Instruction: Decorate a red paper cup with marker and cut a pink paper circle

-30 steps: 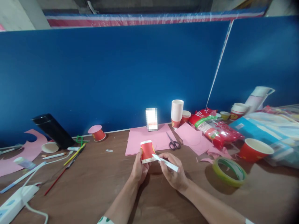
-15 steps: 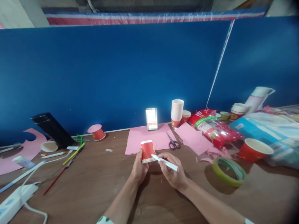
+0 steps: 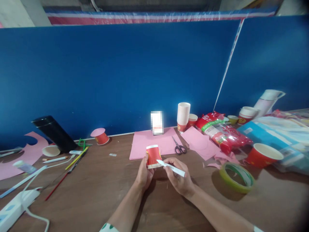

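Red paper cup with white rim (image 3: 153, 156), upturned over the brown worktop (image 3: 96, 193), sits in the closed grip of the left hand (image 3: 144, 174). The right hand (image 3: 178, 180) pinches a white marker pen (image 3: 171, 168) against it. Cup print unreadable.

One red cup (image 3: 153, 156) and one white marker (image 3: 172, 168) sit in the grip; just beyond it, one pair of scissors (image 3: 179, 148) and two pink sheets (image 3: 142, 145) (image 3: 201, 143); to its right, one tape roll (image 3: 237, 178).

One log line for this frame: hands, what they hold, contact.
left hand: grips red paper cup | right hand: holds white marker | contact: marker tip at cup's lower side | nearby: scissors, pink paper
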A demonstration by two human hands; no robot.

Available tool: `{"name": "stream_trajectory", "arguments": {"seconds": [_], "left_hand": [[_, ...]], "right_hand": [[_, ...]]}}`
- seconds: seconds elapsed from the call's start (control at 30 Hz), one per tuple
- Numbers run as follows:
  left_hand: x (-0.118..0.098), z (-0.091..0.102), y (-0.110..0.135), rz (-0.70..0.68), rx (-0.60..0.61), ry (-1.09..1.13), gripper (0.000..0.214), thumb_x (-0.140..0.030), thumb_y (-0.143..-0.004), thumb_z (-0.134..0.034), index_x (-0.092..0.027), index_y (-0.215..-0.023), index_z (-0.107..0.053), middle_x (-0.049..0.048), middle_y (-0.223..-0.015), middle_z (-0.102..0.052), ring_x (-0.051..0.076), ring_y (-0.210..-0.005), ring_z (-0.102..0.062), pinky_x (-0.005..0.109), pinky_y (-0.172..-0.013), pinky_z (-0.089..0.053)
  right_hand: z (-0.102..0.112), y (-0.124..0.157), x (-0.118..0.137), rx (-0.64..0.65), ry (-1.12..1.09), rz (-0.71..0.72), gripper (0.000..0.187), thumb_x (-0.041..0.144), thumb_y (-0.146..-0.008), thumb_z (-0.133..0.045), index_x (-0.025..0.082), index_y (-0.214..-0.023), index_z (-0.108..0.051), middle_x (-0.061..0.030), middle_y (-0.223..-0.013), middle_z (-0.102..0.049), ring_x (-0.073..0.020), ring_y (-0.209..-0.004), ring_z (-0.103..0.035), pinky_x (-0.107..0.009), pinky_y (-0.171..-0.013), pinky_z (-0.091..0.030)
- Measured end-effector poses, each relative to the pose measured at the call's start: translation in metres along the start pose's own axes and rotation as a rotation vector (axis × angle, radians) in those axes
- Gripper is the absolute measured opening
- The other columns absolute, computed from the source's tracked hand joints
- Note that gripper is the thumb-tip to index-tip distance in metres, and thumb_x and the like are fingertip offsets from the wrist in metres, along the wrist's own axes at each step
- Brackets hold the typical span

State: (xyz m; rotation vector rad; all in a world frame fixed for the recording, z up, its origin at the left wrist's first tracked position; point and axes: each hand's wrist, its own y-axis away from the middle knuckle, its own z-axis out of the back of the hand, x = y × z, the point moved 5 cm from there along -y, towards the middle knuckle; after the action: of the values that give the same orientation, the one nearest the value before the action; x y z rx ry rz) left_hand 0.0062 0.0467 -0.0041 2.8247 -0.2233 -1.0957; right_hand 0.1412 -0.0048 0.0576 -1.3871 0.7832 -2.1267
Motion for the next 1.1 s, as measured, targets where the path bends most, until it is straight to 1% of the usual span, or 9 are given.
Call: {"name": "stream_trajectory", "arguments": {"seconds": [0.2, 0.3, 0.37, 0.43, 0.5, 0.7, 0.8, 0.97, 1.1], "left_hand": [[0.000, 0.000, 0.000, -0.012, -0.009, -0.002, 0.035, -0.038, -0.086, -0.054, -0.009, -0.101, -0.065, 0.0098, -0.094, -0.071, 0.018, -0.083, -0.066, 0.030, -0.084, -0.050], [0.000, -0.001, 0.000, -0.012, -0.003, 0.006, 0.033, -0.036, -0.085, -0.055, -0.010, -0.102, -0.064, 0.0088, -0.094, -0.070, 0.016, -0.081, -0.066, 0.028, -0.080, -0.051], [0.000, 0.000, 0.000, -0.015, -0.017, 0.018, 0.029, -0.034, -0.085, -0.056, -0.011, -0.101, -0.065, 0.0071, -0.092, -0.070, 0.015, -0.078, -0.065, 0.025, -0.076, -0.051], [0.000, 0.001, -0.001, -0.016, -0.030, 0.027, 0.027, -0.034, -0.084, -0.057, -0.012, -0.100, -0.065, 0.0056, -0.090, -0.070, 0.013, -0.075, -0.064, 0.024, -0.073, -0.051], [0.000, 0.002, -0.001, -0.012, -0.035, 0.028, 0.028, -0.036, -0.084, -0.057, -0.013, -0.098, -0.065, 0.0050, -0.088, -0.070, 0.013, -0.075, -0.064, 0.024, -0.072, -0.051], [0.001, 0.003, -0.002, -0.006, -0.022, 0.039, 0.031, -0.039, -0.084, -0.056, -0.013, -0.097, -0.064, 0.0054, -0.088, -0.070, 0.015, -0.076, -0.065, 0.028, -0.081, -0.050], [0.000, 0.003, -0.001, -0.003, -0.010, 0.029, 0.032, -0.040, -0.084, -0.057, -0.012, -0.096, -0.065, 0.0067, -0.089, -0.071, 0.017, -0.078, -0.066, 0.030, -0.083, -0.050], [-0.001, 0.002, -0.002, -0.014, 0.070, 0.052, 0.033, -0.041, -0.082, -0.058, -0.012, -0.095, -0.066, 0.0070, -0.090, -0.071, 0.018, -0.080, -0.066, 0.033, -0.085, -0.049], [0.000, 0.001, -0.003, -0.009, 0.093, 0.084, 0.028, -0.039, -0.083, -0.058, -0.014, -0.094, -0.065, 0.0054, -0.091, -0.071, 0.018, -0.082, -0.065, 0.031, -0.085, -0.049]], "right_hand": [[-0.001, 0.001, -0.001, 0.023, -0.019, -0.001, 0.010, 0.017, -0.085, -0.052, 0.017, -0.091, -0.060, -0.0052, -0.080, -0.065, -0.0166, -0.073, -0.062, -0.027, -0.071, -0.050], [-0.002, 0.003, -0.006, 0.028, -0.087, -0.076, 0.011, 0.021, -0.087, -0.050, 0.017, -0.090, -0.060, -0.0033, -0.075, -0.064, -0.0149, -0.066, -0.060, -0.025, -0.065, -0.050], [-0.002, 0.005, -0.011, 0.002, -0.156, -0.147, 0.014, 0.023, -0.090, -0.046, 0.018, -0.091, -0.059, -0.0020, -0.073, -0.063, -0.0134, -0.062, -0.059, -0.024, -0.060, -0.049], [-0.001, 0.006, -0.016, -0.025, -0.193, -0.178, 0.016, 0.024, -0.092, -0.044, 0.019, -0.095, -0.059, -0.0016, -0.074, -0.062, -0.0131, -0.063, -0.058, -0.023, -0.060, -0.049], [0.001, 0.007, -0.017, -0.042, -0.175, -0.157, 0.017, 0.023, -0.092, -0.044, 0.020, -0.100, -0.059, -0.0024, -0.079, -0.063, -0.0139, -0.068, -0.059, -0.024, -0.063, -0.049], [0.005, 0.006, -0.013, -0.069, -0.070, -0.006, 0.020, 0.018, -0.090, -0.046, 0.020, -0.107, -0.058, -0.0063, -0.092, -0.061, -0.0181, -0.083, -0.060, -0.031, -0.077, -0.050], [0.002, 0.006, -0.014, -0.087, -0.031, -0.016, 0.019, 0.019, -0.089, -0.048, 0.019, -0.107, -0.057, -0.0075, -0.093, -0.062, -0.0193, -0.086, -0.061, -0.033, -0.079, -0.051], [-0.010, -0.003, -0.019, -0.081, 0.009, -0.069, 0.016, 0.022, -0.091, -0.047, 0.018, -0.102, -0.058, -0.0086, -0.093, -0.064, -0.0195, -0.085, -0.063, -0.032, -0.078, -0.052], [-0.014, -0.019, -0.024, -0.089, 0.048, -0.006, 0.016, 0.022, -0.092, -0.046, 0.017, -0.102, -0.058, -0.0081, -0.091, -0.064, -0.0191, -0.083, -0.062, -0.033, -0.079, -0.052]]}}
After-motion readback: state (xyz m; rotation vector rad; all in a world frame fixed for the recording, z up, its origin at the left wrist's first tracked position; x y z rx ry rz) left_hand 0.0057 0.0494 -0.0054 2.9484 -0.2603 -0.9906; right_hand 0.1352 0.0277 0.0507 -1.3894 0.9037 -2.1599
